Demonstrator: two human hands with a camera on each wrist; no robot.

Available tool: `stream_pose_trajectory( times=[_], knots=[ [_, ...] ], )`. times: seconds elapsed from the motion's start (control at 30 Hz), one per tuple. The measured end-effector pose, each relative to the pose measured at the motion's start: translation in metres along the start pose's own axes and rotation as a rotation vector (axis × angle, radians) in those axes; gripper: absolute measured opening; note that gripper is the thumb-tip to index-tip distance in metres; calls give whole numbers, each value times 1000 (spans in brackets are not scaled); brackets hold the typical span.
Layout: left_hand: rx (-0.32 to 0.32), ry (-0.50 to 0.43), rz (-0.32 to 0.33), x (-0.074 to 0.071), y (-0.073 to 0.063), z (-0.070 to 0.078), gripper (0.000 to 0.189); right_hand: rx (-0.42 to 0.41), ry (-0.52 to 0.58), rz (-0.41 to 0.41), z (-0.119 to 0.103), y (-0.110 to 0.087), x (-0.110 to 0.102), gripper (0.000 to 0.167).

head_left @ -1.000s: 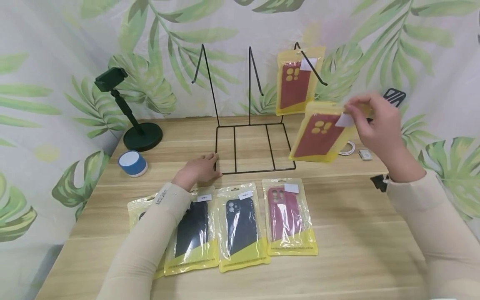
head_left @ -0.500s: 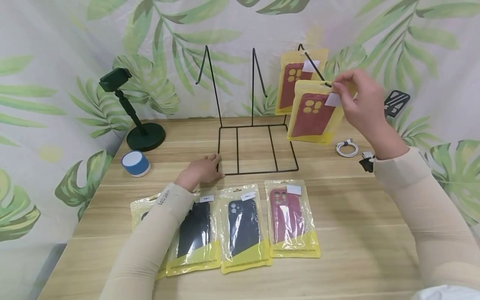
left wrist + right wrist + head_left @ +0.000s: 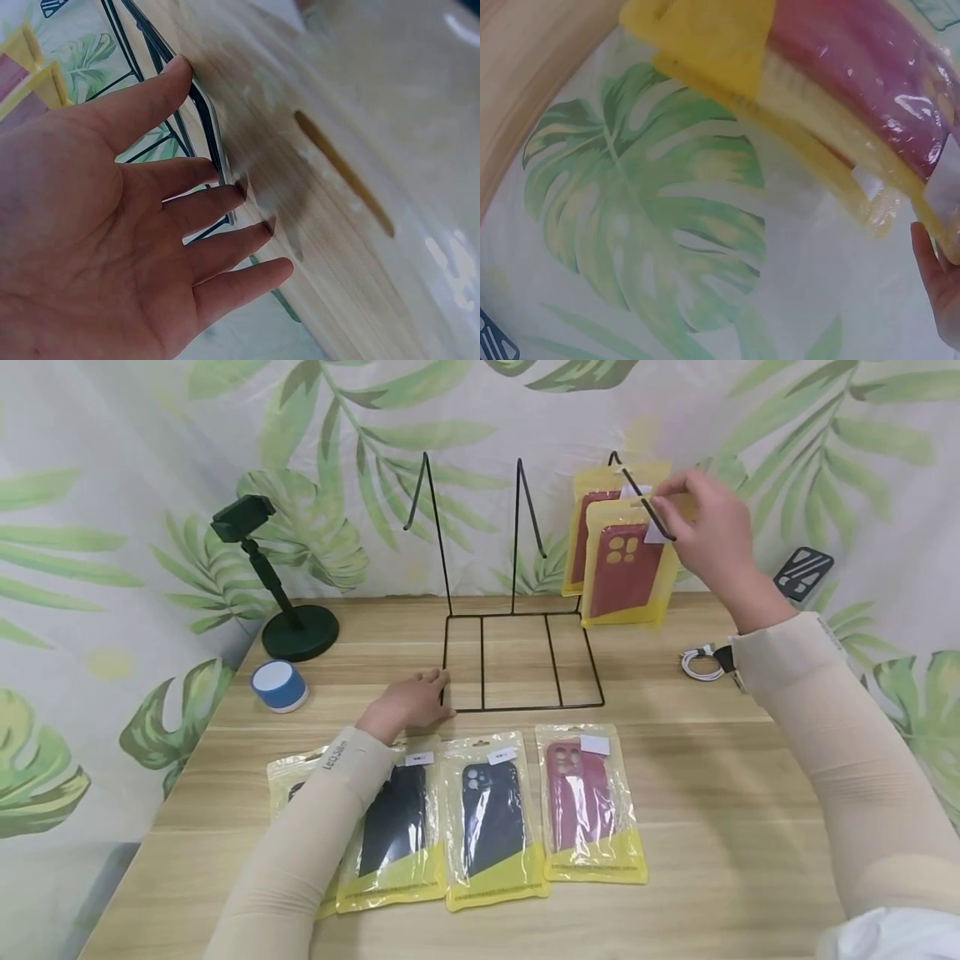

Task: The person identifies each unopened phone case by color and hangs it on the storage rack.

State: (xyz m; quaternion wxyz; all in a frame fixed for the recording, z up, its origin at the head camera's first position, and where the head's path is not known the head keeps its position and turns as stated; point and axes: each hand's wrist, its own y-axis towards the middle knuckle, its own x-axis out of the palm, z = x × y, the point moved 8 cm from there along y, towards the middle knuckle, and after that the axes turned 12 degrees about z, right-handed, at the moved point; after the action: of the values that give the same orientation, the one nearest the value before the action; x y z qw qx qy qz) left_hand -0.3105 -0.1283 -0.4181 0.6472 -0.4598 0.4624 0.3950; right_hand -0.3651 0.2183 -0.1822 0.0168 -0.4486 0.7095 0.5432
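In the head view, my right hand [image 3: 708, 527] pinches the top right corner of a yellow-edged pouch with a dark red phone case [image 3: 626, 572]. The pouch's top edge is at the right hook of a black wire display rack [image 3: 525, 707], and the hook's tip shows in front of it. Behind it on the same hook hangs a similar pouched red phone case [image 3: 576, 556]. My left hand [image 3: 411, 700] rests at the rack's left front corner. The left wrist view shows its fingers [image 3: 232, 244] extended, with the thumb against the wire.
Several pouched phone cases lie along the front, among them a pink-red one [image 3: 581, 802] and a dark one [image 3: 491, 818]. At left are a blue-and-white cylinder [image 3: 279, 685] and a dark green phone stand [image 3: 300, 633]. A white cable [image 3: 701, 663] lies at right.
My right hand has lifted the pouched red phone case up and back, from in front of the right hook onto it. My left hand has stayed at the rack's corner.
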Motion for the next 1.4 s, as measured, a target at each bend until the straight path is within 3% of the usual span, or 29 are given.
stream_pose_trajectory(
  times=[0.47, 0.6, 0.7, 0.87, 1.0, 1.1, 1.2, 1.4],
  knots=[
    [9, 0, -2, 5, 0, 8, 75, 125, -79, -42, 21, 24, 22, 33],
    [0, -2, -8, 4, -1, 8, 75, 131, -91, -12, 22, 24, 21, 34],
    [-3, -7, -10, 4, -1, 8, 75, 74, -78, 57, 22, 17, 13, 37],
    [0, -12, -2, 2, 0, 7, 76, -33, -30, 167, 22, -15, -2, 47],
    [0, -13, 3, 1, 1, 4, 76, -55, -25, 168, 23, -56, -6, 58],
    [-1, -10, 4, 1, 2, 2, 76, -38, -59, 74, 24, -91, 2, 64],
    [-4, -9, 2, 0, 2, 0, 76, -24, -97, -74, 21, -125, 16, 67],
    [-14, -14, -8, 1, 1, -2, 76, -94, -129, -340, 6, -181, 45, 60]
  ],
)
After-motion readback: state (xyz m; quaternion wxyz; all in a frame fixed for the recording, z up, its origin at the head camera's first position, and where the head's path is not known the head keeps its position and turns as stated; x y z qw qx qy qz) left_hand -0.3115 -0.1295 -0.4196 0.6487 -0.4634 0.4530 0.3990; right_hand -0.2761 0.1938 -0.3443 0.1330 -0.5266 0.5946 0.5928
